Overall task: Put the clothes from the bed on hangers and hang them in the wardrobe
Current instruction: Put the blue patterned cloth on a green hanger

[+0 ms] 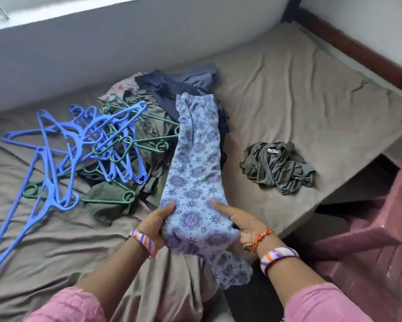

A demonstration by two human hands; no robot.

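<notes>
To our left the hangers (pixel 79 145) lie tangled on the bed (pixel 300 94), nearer our left hand (pixel 157 223). Both it and our right hand (pixel 238 226) grip the patterned garment (pixel 195 173), probably trousers, whose long axis runs away from us.

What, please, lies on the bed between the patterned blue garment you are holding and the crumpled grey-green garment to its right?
Only bare brown sheet shows between the patterned garment and the grey-green garment, seen in the head view.
</notes>
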